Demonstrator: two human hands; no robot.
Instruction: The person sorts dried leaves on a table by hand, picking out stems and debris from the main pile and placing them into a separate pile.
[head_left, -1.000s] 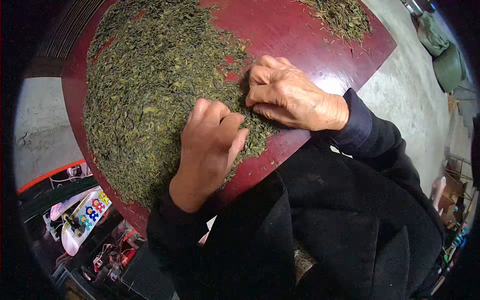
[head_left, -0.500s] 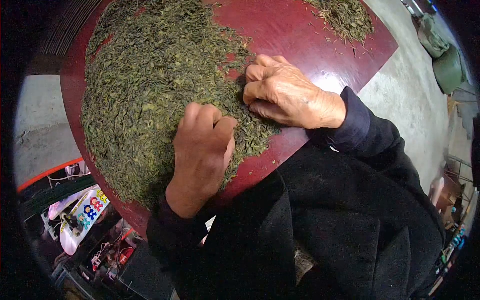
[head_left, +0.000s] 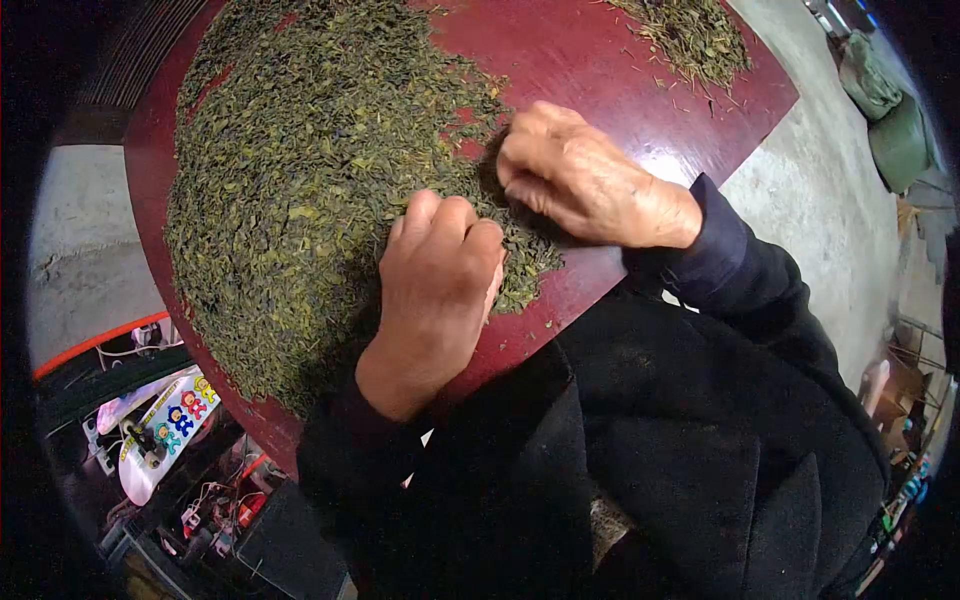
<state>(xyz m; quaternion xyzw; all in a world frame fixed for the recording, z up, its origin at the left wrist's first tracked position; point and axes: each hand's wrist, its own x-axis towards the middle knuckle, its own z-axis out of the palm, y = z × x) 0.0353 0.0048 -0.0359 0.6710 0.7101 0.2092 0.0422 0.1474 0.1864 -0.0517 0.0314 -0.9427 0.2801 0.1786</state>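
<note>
A wide layer of dried green leaves [head_left: 290, 200], looking like tea, covers much of the red tabletop [head_left: 560, 60]. Down at the near edge of this layer, my left hand [head_left: 435, 290] is closed, its fingers curled against the leaves. Its fingertips are hidden, so I cannot see what is in them. My right hand [head_left: 590, 180] is also closed, thumb and fingers pinched together by the right edge of the leaves. Whatever it may hold is too small or too covered to make out.
A smaller pile of stems and coarse leaves [head_left: 695, 40] lies at the table's far right. Green sacks [head_left: 895, 140] rest on the concrete floor at right. Below the table's left edge is a skateboard [head_left: 165, 435] with colourful figures, among cluttered items.
My left hand has shifted right and slightly up, nearer to my right hand. The right hand has moved a little up and right, its fingers drawn into a pinch.
</note>
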